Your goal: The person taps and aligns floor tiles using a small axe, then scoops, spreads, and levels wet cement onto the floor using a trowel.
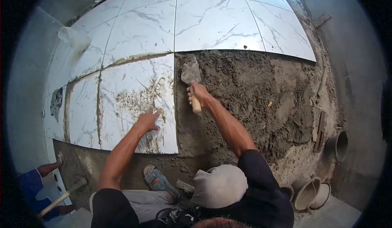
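Note:
My right hand [198, 92] is wrapped round the wooden handle of a trowel [190, 71]. Its mortar-coated blade lies over the grey mortar bed [249, 101], close beside the tile edge. My left hand [149, 120] rests with its fingers apart on a white marbled tile [122, 81], and nothing shows in it. Wet mortar smears cover much of that tile around the hand. Along the tile's right side the rough mortar begins, and dirty joints run along its left and far edges.
Laid marbled tiles [212, 20] stretch across the far side. A whitish plastic container [74, 39] stands at the left. Several buckets [307, 193] sit at the lower right, near a wood piece [319, 132]. Lower left are another person's blue sleeve [30, 183] and a wooden-handled hammer [61, 198].

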A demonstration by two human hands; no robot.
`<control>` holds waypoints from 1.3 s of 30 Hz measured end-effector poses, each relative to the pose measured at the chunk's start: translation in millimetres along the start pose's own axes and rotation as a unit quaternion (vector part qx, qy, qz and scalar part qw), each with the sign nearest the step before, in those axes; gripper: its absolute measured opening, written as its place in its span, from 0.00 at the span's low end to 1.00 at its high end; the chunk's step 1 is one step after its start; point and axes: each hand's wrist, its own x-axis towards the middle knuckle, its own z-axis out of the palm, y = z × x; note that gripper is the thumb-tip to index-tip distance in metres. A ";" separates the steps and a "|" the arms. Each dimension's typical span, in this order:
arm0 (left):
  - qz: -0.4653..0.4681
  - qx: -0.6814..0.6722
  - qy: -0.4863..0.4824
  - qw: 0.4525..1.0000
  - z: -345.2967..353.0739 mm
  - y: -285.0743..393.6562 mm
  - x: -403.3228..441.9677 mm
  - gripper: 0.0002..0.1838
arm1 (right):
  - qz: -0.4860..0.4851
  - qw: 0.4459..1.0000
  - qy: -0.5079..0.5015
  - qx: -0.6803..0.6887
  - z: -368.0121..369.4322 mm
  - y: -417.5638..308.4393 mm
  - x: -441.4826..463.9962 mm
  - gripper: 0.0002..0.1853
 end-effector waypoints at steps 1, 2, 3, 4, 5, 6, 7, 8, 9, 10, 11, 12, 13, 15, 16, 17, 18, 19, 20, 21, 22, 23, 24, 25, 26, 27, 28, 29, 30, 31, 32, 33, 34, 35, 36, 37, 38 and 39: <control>-0.005 0.004 0.004 1.000 -3.6 -0.6 -2.1 0.54 | 0.021 0.999 -0.001 -0.039 4.7 -1.1 4.4 0.20; -0.013 0.000 0.000 1.000 -5.3 2.6 -2.9 0.54 | 0.023 0.997 -0.016 -0.072 -0.4 -1.1 11.1 0.20; -0.018 -0.007 -0.004 1.000 -5.7 5.9 -4.2 0.53 | 0.022 0.997 -0.019 -0.075 -9.7 -1.6 17.4 0.20; -0.019 -0.031 -0.013 0.999 -7.7 5.7 -4.5 0.53 | -0.113 0.951 -0.054 -0.284 -28.2 -0.8 31.7 0.19; -0.014 -0.030 -0.008 0.999 -9.8 3.8 -1.7 0.53 | -0.242 0.842 -0.082 -0.476 -39.3 -14.3 29.3 0.18; -0.020 -0.027 -0.013 0.999 -9.0 3.1 0.6 0.53 | -0.303 0.612 -0.049 -0.729 -56.1 -28.6 24.3 0.23; -0.026 -0.028 -0.024 0.999 -3.7 3.3 0.6 0.53 | -0.205 0.674 0.003 -0.710 -59.2 -50.7 -2.0 0.22; -0.022 -0.027 -0.009 0.999 -1.3 2.1 -0.6 0.54 | -0.107 0.724 0.052 -0.679 -63.7 -67.4 -21.2 0.21; -0.019 -0.031 -0.015 0.999 1.9 3.0 -2.9 0.54 | -0.147 0.723 0.085 -0.670 -95.9 -63.8 -20.4 0.22; -0.012 -0.035 -0.002 0.999 0.8 1.7 -2.6 0.54 | -0.192 0.716 0.120 -0.661 -129.8 -65.5 -19.8 0.22; -0.006 -0.039 0.012 0.999 0.4 -0.4 -2.0 0.53 | -0.162 0.695 0.148 -0.685 -136.2 -80.3 -46.2 0.22; -0.006 -0.043 0.012 0.999 1.2 -1.2 -2.0 0.53 | -0.131 0.672 0.175 -0.707 -137.7 -92.2 -75.6 0.22; -0.007 -0.040 0.008 0.999 0.3 -0.7 -1.0 0.53 | -0.116 0.704 0.194 -0.673 -154.6 -92.6 -81.6 0.22; -0.008 -0.040 0.003 0.999 -0.1 0.0 -0.8 0.52 | -0.099 0.734 0.210 -0.638 -183.6 -88.6 -82.4 0.23; -0.004 -0.036 0.012 0.999 -0.7 0.3 -2.2 0.51 | -0.083 0.761 0.232 -0.600 -195.1 -84.7 -80.0 0.22; 0.000 -0.033 0.021 0.999 -2.4 1.2 -4.4 0.51 | -0.066 0.785 0.252 -0.562 -193.8 -82.4 -78.8 0.22; 0.002 -0.002 0.022 1.000 -4.4 2.2 -5.3 0.52 | -0.066 0.783 0.248 -0.567 -190.2 -75.7 -77.0 0.22; 0.000 -0.009 0.024 1.000 -5.5 1.2 -5.8 0.52 | -0.097 0.849 0.245 -0.457 -182.4 -70.0 -78.4 0.21; 0.000 -0.004 0.029 1.000 -5.8 2.1 -5.5 0.52 | -0.124 0.901 0.238 -0.340 -173.6 -68.8 -79.2 0.20; 0.001 0.003 0.033 0.999 -5.8 3.9 -5.4 0.51 | -0.092 0.941 0.232 -0.230 -160.7 -66.6 -70.7 0.19; 0.004 -0.002 0.030 1.000 -7.1 5.7 -6.3 0.51 | -0.057 0.966 0.225 -0.114 -138.3 -63.0 -61.0 0.18; -0.002 -0.026 0.027 0.999 -10.0 6.6 -7.9 0.49 | -0.039 0.973 0.184 -0.131 -117.9 -61.2 -51.6 0.18; -0.008 -0.047 0.023 0.999 -11.7 7.1 -10.3 0.47 | -0.029 0.980 0.155 -0.124 -95.5 -58.6 -44.5 0.21; -0.007 -0.047 0.020 0.999 -12.9 7.9 -12.6 0.47 | -0.019 0.983 0.125 -0.134 -76.8 -56.0 -31.7 0.21; -0.009 -0.048 0.018 0.999 -14.7 9.0 -14.0 0.47 | -0.012 0.985 0.090 -0.147 -56.1 -55.4 -27.3 0.21; -0.010 -0.049 0.018 0.999 -16.6 9.2 -13.8 0.47 | -0.036 0.973 0.090 -0.210 -45.0 -47.5 -10.9 0.21; -0.009 -0.048 0.019 0.999 -16.1 8.3 -12.8 0.47 | 0.001 0.979 0.057 -0.197 -22.6 -47.1 -10.1 0.22; -0.008 -0.047 0.024 0.999 -13.5 8.2 -12.5 0.47 | -0.037 0.976 0.028 -0.211 -16.3 -38.8 0.8 0.22; -0.006 -0.045 0.031 0.999 -12.1 7.3 -12.1 0.47 | -0.013 0.977 0.032 -0.211 -16.1 -37.8 8.6 0.21; -0.003 -0.043 0.034 0.998 -11.3 6.0 -11.7 0.47 | 0.010 0.977 0.037 -0.211 -15.1 -42.0 9.3 0.21; -0.010 -0.060 0.019 0.998 -10.2 5.2 -11.1 0.47 | 0.007 0.977 0.045 -0.209 -22.1 -45.8 8.2 0.21; -0.014 -0.073 0.004 0.997 -10.7 4.7 -8.0 0.48 | -0.044 0.939 0.029 -0.340 -33.3 -51.3 5.4 0.22; -0.001 -0.058 0.000 0.998 -9.8 2.7 -5.4 0.49 | -0.091 0.881 0.019 -0.465 -51.7 -57.4 1.9 0.23; 0.016 -0.053 -0.002 0.998 -10.0 5.0 -4.8 0.49 | -0.087 0.883 0.035 -0.460 -75.9 -62.8 -0.4 0.23; 0.004 -0.052 0.001 0.999 -9.0 5.6 -6.3 0.49 | -0.112 0.866 0.070 -0.483 -100.6 -69.5 -3.2 0.22; -0.011 -0.051 0.008 0.999 -8.4 4.7 -6.7 0.49 | -0.139 0.845 0.102 -0.506 -122.1 -74.6 -9.0 0.22; -0.005 -0.046 0.015 0.999 -5.3 2.7 -5.3 0.50 | -0.114 0.814 0.166 -0.544 -129.9 -87.6 -31.1 0.22; -0.003 -0.043 0.015 0.999 -6.3 3.7 -5.5 0.50 | -0.088 0.778 0.227 -0.580 -138.7 -102.8 -55.3 0.21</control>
